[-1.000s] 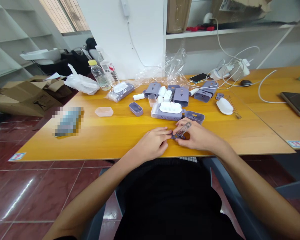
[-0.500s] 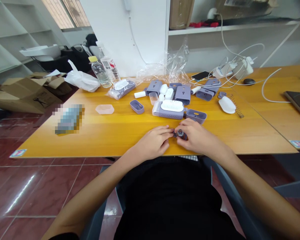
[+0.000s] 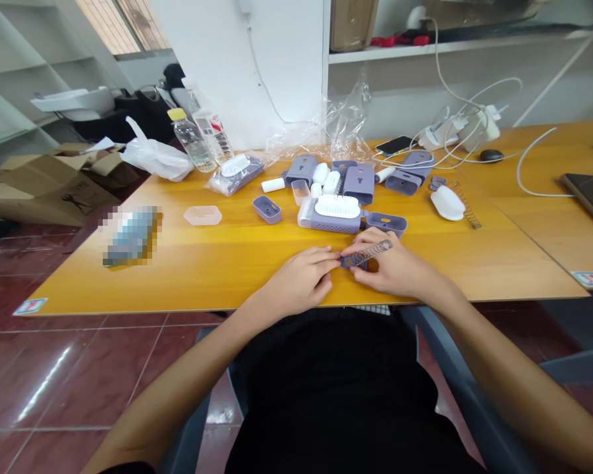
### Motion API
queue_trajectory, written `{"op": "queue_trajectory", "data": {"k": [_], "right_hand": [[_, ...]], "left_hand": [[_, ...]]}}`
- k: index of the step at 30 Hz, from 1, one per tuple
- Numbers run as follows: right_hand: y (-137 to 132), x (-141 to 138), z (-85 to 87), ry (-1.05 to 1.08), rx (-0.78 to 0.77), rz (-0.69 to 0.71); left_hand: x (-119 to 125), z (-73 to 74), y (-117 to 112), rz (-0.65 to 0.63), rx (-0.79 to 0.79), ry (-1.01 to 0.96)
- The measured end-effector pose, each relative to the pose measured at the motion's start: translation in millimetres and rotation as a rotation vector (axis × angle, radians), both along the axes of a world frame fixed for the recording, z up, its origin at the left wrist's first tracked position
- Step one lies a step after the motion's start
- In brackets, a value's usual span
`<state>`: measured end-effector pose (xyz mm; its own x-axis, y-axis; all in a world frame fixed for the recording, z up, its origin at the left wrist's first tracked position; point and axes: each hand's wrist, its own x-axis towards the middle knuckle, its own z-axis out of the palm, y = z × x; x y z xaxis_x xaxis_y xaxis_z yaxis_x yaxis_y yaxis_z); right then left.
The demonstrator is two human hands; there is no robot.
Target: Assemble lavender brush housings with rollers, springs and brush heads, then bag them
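- Head view: shows a thin grey coiled metal spring (image 3: 374, 251) slanting up to the right in front of the right hand (image 3: 398, 268), lower end at a small dark purple plastic part (image 3: 346, 262), close to the near edge of a yellow-brown wooden desk (image 3: 202, 263).
- Has the right hand curled nearly closed, thumb and forefinger pinching the small dark purple plastic part.
- Has the left hand (image 3: 300, 280) palm down, fingers together and loosely stretched, fingertips meeting the left end of that part; cannot tell whether also gripping it.
- Shows, just beyond the right hand, an open purple plastic cap (image 3: 386, 225), and next to it a purple perforated casing (image 3: 333, 225) topped by a white oval bristled pad (image 3: 337, 206).
- Shows, farther left, a shallow purple oval cup (image 3: 267, 209) and a translucent pale hexagonal plastic piece (image 3: 202, 215), well apart.
- Shows, to the right, a white rounded plastic piece (image 3: 447, 203) beside a second coiled spring (image 3: 467, 206).
- Shows, behind, upright purple housings (image 3: 359, 184), a white cylinder (image 3: 273, 185) and a purple-and-white brush in clear film (image 3: 237, 174).
- Shows, toward the wall, a yellow-capped clear bottle (image 3: 192, 141), a white plastic bag (image 3: 155, 158), a black phone (image 3: 398, 146) and a dark mouse (image 3: 491, 155).
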<state>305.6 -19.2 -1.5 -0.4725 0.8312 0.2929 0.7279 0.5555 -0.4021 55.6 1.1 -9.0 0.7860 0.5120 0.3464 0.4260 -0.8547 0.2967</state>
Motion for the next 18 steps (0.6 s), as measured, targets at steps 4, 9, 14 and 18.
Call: {"op": "queue_trajectory", "data": {"k": [4, 9, 14, 18], "right_hand": [[0.9, 0.7, -0.9, 0.018, -0.001, 0.005], [2.2, 1.5, -3.1, 0.023, 0.016, 0.027], [3.2, 1.6, -2.8, 0.013, 0.008, 0.039], [4.2, -0.2, -0.7, 0.013, -0.017, 0.040]], "left_hand": [[-0.3, 0.5, 0.5, -0.009, -0.003, -0.010], [0.1, 1.5, 0.2, -0.015, -0.005, -0.014], [0.7, 1.8, 0.5, -0.020, -0.001, 0.000], [1.0, 2.0, 0.4, -0.018, -0.002, 0.015]]}}
